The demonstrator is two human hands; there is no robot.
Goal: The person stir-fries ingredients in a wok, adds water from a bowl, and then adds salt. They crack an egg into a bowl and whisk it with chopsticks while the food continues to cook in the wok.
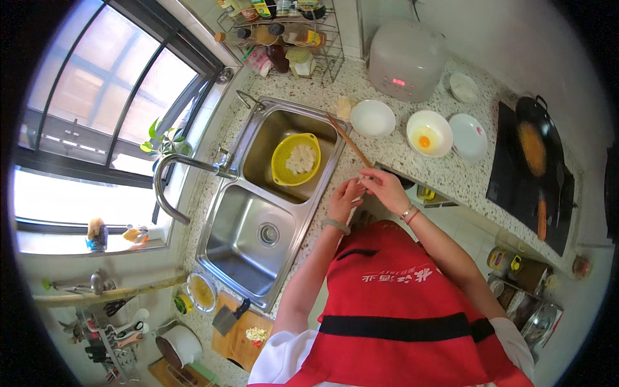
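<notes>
My left hand (346, 201) and my right hand (385, 188) meet in front of the counter edge, fingertips close together. Their fingers are closed in a pinch, and whatever is between them is too small to make out. Just beyond them, a pair of wooden chopsticks (350, 140) lies slantwise from the sink rim across the counter. A white bowl (418, 122) farther right contains a raw egg (425, 140) with its yolk whole. To its left stands another white bowl (373, 119), and a pale plate (469, 137) is at its right.
At left is a double steel sink (248, 222) with a yellow colander (277, 169) of white pieces. A tap (171, 193) arches beside it. A wok (554, 135) sits on the black cooktop (506, 168). A cleaver (225, 319) lies on a cutting board (232, 348). A rice cooker (407, 58) stands behind.
</notes>
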